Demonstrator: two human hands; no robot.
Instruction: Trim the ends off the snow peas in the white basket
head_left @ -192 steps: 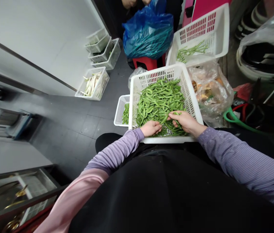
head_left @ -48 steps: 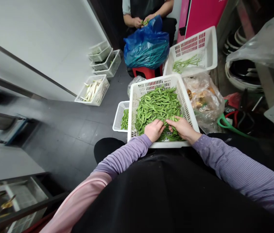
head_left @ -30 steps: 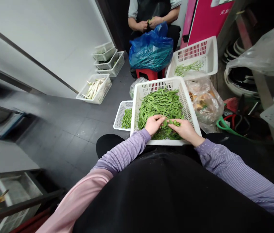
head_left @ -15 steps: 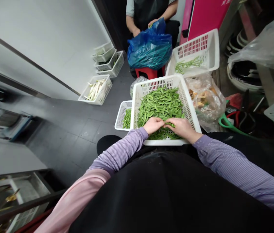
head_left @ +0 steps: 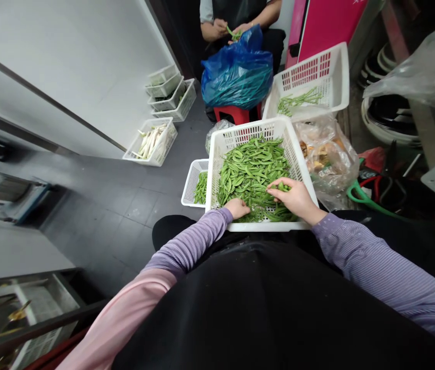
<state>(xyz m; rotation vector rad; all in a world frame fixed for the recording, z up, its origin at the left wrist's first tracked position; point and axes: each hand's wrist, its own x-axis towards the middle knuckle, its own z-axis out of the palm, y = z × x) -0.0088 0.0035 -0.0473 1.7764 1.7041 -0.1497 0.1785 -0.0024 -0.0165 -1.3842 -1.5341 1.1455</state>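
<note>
A large white basket [head_left: 306,177] in front of my lap holds a heap of green pea pods [head_left: 254,164]. My right hand [head_left: 296,199] is over the basket's near right part, its fingers closed around several pea pods [head_left: 283,187]. Low over the near left part is my left hand [head_left: 238,208], thumb and fingers pressed together. Whatever they may hold is too small to make out. Loose trimmings [head_left: 258,213] lie near the basket's front wall, between the hands.
Left of the big basket stands a small white basket [head_left: 189,192] with pods. Opposite, a co-worker's hands [head_left: 236,32] hold green stems above a blue plastic bag [head_left: 236,77] on a red stool [head_left: 233,114]. A clear bag [head_left: 327,154] and green-handled scissors [head_left: 356,194] lie right.
My hands have parted: the left moved left and down, the right a little up and stays closed on pods. The co-worker's hands rose, showing green stems.
</note>
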